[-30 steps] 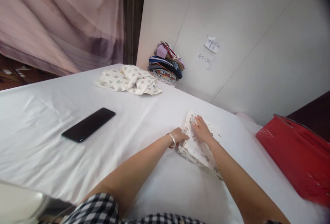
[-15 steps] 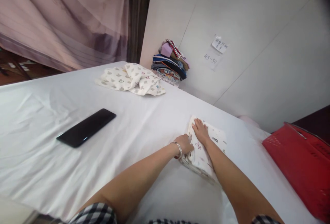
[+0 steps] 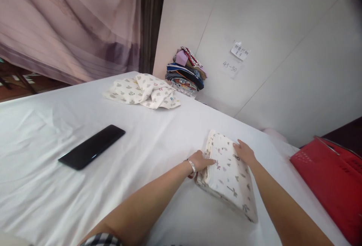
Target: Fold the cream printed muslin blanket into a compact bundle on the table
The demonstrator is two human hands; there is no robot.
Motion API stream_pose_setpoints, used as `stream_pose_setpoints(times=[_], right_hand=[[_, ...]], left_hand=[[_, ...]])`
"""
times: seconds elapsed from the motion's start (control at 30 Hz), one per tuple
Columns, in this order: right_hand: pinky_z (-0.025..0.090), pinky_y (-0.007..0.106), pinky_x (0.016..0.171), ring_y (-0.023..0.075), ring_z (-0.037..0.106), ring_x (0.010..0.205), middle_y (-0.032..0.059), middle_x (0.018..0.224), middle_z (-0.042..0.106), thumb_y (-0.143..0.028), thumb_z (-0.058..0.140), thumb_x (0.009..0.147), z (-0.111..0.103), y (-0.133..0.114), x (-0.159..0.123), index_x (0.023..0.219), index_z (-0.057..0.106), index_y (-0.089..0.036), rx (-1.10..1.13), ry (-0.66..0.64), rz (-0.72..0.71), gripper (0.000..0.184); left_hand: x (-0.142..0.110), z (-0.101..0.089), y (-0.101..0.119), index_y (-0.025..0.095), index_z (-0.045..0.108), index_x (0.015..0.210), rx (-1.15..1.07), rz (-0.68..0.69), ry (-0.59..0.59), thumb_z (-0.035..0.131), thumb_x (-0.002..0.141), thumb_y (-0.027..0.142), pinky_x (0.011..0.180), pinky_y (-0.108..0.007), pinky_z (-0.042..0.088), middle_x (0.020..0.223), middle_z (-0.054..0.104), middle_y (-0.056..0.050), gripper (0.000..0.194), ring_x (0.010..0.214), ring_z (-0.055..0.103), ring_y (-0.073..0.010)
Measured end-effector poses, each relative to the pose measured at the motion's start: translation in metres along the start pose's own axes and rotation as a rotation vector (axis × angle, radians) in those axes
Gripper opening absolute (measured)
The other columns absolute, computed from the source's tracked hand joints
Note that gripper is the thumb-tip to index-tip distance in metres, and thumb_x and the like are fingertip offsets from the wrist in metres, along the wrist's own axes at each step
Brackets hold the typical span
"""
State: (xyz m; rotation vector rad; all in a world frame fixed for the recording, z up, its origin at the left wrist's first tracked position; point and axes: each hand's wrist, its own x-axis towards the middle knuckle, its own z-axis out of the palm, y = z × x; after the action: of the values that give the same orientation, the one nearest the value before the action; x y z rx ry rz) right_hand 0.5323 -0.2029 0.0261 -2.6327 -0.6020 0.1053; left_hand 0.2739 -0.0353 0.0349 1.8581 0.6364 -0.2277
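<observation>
A folded white cloth (image 3: 227,180) with small leaf and plant prints lies in several layers on the white-covered table. My left hand (image 3: 200,161), a silver bangle at its wrist, grips the cloth's left folded edge, thumb on top and the other fingers mostly hidden behind the layers. On the far right edge, my right hand (image 3: 245,152) holds the same cloth, its thumb resting on the upper face and its other fingers over the side. Farther back lies a loosely crumpled white cloth (image 3: 144,92) with grey and coloured prints, apart from both hands.
A black phone (image 3: 92,147) lies on the white sheet (image 3: 158,132) at left. Folded clothes (image 3: 185,72) are stacked by the wall beyond the table's far edge. At right stands a red basket (image 3: 325,182). Paper notes (image 3: 240,51) hang on the wall; a pink curtain (image 3: 70,23) hangs at left.
My right hand has moved from lying flat on top of the folded cloth to its right edge, exposing more of the print. My left hand stays at the left edge, thumb now extended over the top.
</observation>
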Motion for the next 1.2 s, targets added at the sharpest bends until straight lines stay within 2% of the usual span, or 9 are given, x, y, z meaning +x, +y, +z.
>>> stream_pose_setpoints(times=[0.17, 0.3, 0.43, 0.57, 0.73, 0.87, 1.03, 1.13, 1.2], right_hand=[[0.025, 0.044, 0.104, 0.0323, 0.036, 0.125, 0.0188, 0.136, 0.039, -0.058, 0.047, 0.075, 0.003, 0.015, 0.000, 0.134, 0.038, -0.007, -0.027, 0.004, 0.087, 0.079], [0.026, 0.040, 0.105, 0.0303, 0.034, 0.127, 0.0158, 0.138, 0.038, -0.063, 0.049, 0.071, 0.005, 0.015, -0.004, 0.137, 0.033, -0.012, 0.042, 0.037, 0.166, 0.085], [0.033, 0.037, 0.101, 0.0284, 0.042, 0.121, 0.0145, 0.136, 0.040, -0.063, 0.056, 0.066, 0.000, 0.017, -0.018, 0.140, 0.029, -0.016, 0.289, 0.103, 0.289, 0.091], [0.046, 0.032, 0.089, 0.0253, 0.055, 0.108, 0.0134, 0.132, 0.047, -0.060, 0.063, 0.064, -0.007, 0.024, -0.050, 0.141, 0.025, -0.018, 0.606, 0.095, 0.403, 0.095], [0.051, 0.030, 0.082, 0.0232, 0.060, 0.101, 0.0101, 0.123, 0.056, -0.052, 0.069, 0.064, -0.014, 0.034, -0.106, 0.136, 0.034, -0.021, 0.812, -0.026, 0.505, 0.086], [0.052, 0.033, 0.080, 0.0241, 0.062, 0.097, 0.0096, 0.114, 0.062, -0.049, 0.068, 0.068, -0.018, 0.041, -0.138, 0.127, 0.045, -0.021, 1.001, -0.260, 0.513, 0.069], [0.051, 0.038, 0.081, 0.0264, 0.063, 0.094, 0.0116, 0.103, 0.067, -0.045, 0.065, 0.072, -0.021, 0.035, -0.149, 0.117, 0.053, -0.016, 1.137, -0.408, 0.554, 0.054], [0.049, 0.041, 0.085, 0.0271, 0.063, 0.095, 0.0129, 0.102, 0.067, -0.043, 0.062, 0.075, -0.021, 0.024, -0.152, 0.116, 0.053, -0.014, 1.221, -0.459, 0.526, 0.051], [0.048, 0.043, 0.086, 0.0275, 0.063, 0.093, 0.0134, 0.100, 0.067, -0.044, 0.060, 0.077, -0.020, 0.017, -0.157, 0.116, 0.053, -0.013, 1.280, -0.474, 0.496, 0.051]], left_hand=[[0.005, 0.004, -0.002, 0.010, 0.053, 0.111, -0.011, -0.022, 0.015, 0.051, 0.063, 0.067, 0.080, -0.034, 0.043, 0.117, 0.057, -0.017, 0.074, 0.103, 0.055, -0.0292], [0.011, 0.005, -0.007, 0.014, 0.061, 0.094, -0.055, -0.050, -0.001, 0.053, 0.064, 0.061, 0.067, -0.031, 0.046, 0.100, 0.065, -0.013, 0.056, 0.087, 0.061, -0.0266], [0.015, 0.006, -0.011, 0.015, 0.061, 0.087, -0.127, -0.061, -0.018, 0.057, 0.064, 0.056, 0.055, -0.028, 0.044, 0.088, 0.067, -0.010, 0.047, 0.075, 0.062, -0.0233], [0.020, 0.010, -0.015, 0.017, 0.059, 0.081, -0.179, -0.035, 0.022, 0.061, 0.062, 0.049, 0.058, -0.027, 0.044, 0.087, 0.065, -0.008, 0.038, 0.079, 0.060, -0.0225], [0.023, 0.023, -0.017, 0.018, 0.055, 0.077, -0.349, 0.027, 0.094, 0.064, 0.060, 0.044, 0.066, -0.027, 0.044, 0.082, 0.062, -0.004, 0.032, 0.082, 0.056, -0.0203], [0.015, 0.029, -0.009, 0.018, 0.053, 0.074, -0.413, 0.079, 0.108, 0.067, 0.058, 0.045, 0.068, -0.029, 0.042, 0.076, 0.059, -0.002, 0.035, 0.079, 0.054, -0.0198], [0.002, 0.026, 0.005, 0.017, 0.051, 0.079, -0.729, -0.013, -0.029, 0.071, 0.054, 0.036, 0.072, -0.033, 0.046, 0.075, 0.061, -0.003, 0.037, 0.079, 0.059, -0.0214], [-0.001, 0.020, 0.006, 0.016, 0.053, 0.092, -0.918, -0.060, -0.130, 0.074, 0.053, 0.034, 0.075, -0.035, 0.048, 0.089, 0.066, -0.009, 0.048, 0.086, 0.062, -0.0246], [0.001, 0.015, 0.004, 0.015, 0.053, 0.099, -0.932, -0.049, -0.171, 0.074, 0.054, 0.039, 0.078, -0.037, 0.049, 0.099, 0.065, -0.012, 0.055, 0.091, 0.062, -0.0268]])
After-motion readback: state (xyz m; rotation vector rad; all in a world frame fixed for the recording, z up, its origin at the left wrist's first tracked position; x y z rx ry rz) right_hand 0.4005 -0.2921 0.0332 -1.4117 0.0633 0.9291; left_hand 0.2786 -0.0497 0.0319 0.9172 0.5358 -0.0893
